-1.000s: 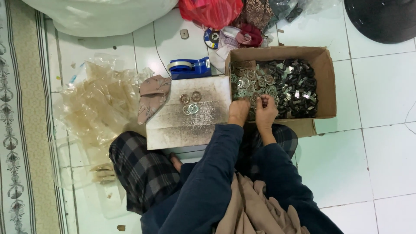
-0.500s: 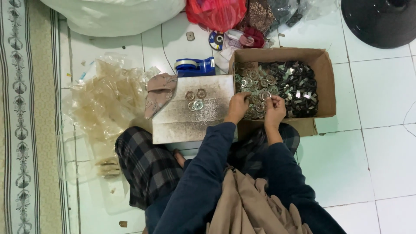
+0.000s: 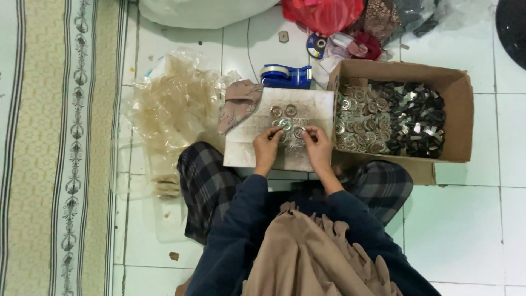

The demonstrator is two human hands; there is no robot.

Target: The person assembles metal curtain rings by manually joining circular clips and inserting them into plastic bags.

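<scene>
Seen from above, a seated person in a dark blue top and checked trousers works over a flat, worn white board [image 3: 249,151] laid across the lap and the tiled floor [image 3: 466,219]. Both hands are over the board's middle: the left hand [image 3: 267,143] has its fingers [image 3: 278,131] pressed together at the tips on a small silvery metal ring [image 3: 284,125], and the right hand [image 3: 318,143] pinches a second ring [image 3: 299,132] between thumb and forefinger — the two rings sit just beside each other, at the edge of a little heap of the same parts whose number cannot be told. Farther up the board lie two more rings [image 3: 283,111], side by side and apart from the hands. Touching the board's right edge stands one open cardboard box [image 3: 459,118], its left half filled with many silvery rings and its right half with many small dark metal pieces — far too many to count. At the board's top edge is one blue tape dispenser [image 3: 287,75], and beside that one folded brownish cloth [image 3: 239,104]. A loose pile of clear plastic bags [image 3: 172,112] spreads on the floor to the left, near one patterned mat [image 3: 60,148] with striped borders. One red plastic bag [image 3: 322,13] lies above the box.
</scene>
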